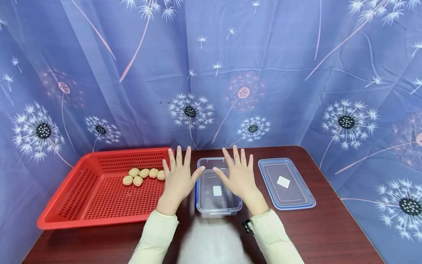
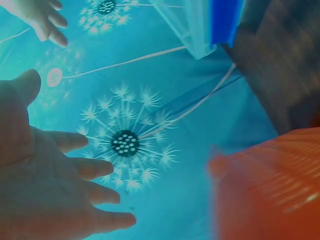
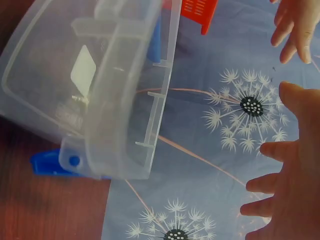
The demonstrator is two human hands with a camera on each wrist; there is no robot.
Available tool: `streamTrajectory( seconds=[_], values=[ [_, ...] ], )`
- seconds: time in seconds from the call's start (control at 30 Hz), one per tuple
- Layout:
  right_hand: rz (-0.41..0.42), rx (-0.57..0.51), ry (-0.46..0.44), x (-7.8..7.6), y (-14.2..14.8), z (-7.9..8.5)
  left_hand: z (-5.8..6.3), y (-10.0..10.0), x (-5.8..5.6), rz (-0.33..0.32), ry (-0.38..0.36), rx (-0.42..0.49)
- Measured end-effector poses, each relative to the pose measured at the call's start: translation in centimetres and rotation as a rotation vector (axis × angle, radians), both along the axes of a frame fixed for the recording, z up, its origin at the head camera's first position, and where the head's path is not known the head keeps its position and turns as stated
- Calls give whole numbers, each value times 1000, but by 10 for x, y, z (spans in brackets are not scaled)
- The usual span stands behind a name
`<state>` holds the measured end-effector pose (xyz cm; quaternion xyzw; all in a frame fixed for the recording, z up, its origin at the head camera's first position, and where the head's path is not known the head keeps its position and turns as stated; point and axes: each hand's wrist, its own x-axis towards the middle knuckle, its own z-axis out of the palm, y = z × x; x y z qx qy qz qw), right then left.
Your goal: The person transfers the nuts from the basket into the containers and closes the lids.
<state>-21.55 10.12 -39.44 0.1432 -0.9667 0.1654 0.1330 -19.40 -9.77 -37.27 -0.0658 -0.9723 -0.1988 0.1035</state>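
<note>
Both hands are held up with spread fingers, and neither holds anything. My left hand [image 1: 178, 180] appears above the gap between a red plastic basket [image 1: 123, 218] and a clear plastic food container [image 1: 215, 211]; it covers part of the basket's right side. My right hand [image 1: 243, 179] overlaps the container's right side in the head view. The container bears a white label [image 1: 217, 190] and has blue along its left side. Inside the basket lie several tan, walnut-like nuts [image 1: 137, 180]. The right wrist view shows the container's clear wall [image 3: 115, 100] near my right fingers [image 3: 262, 182].
A clear lid with a blue rim [image 1: 287, 183] and a white label lies flat to the container's right. Everything stands on a dark reddish-brown table [image 1: 336, 231]. A blue dandelion-print curtain [image 1: 211, 84] hangs behind and at both sides.
</note>
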Motion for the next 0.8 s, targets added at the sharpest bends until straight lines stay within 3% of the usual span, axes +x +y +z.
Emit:
streamTrajectory(
  seconds=[0.27,0.5,0.63,0.8],
  values=[
    [63,-52,27,-1,8,1,29,-4,0,-78,-70,11],
    [155,-144,28,-8,17,-1,51,-13,-2,-143,-17,-38],
    [192,-200,11,-12,24,-3,57,-23,-10,-175,11,-48],
    [208,-325,-41,-16,35,-10,54,-39,-25,-216,41,-29]
  ],
)
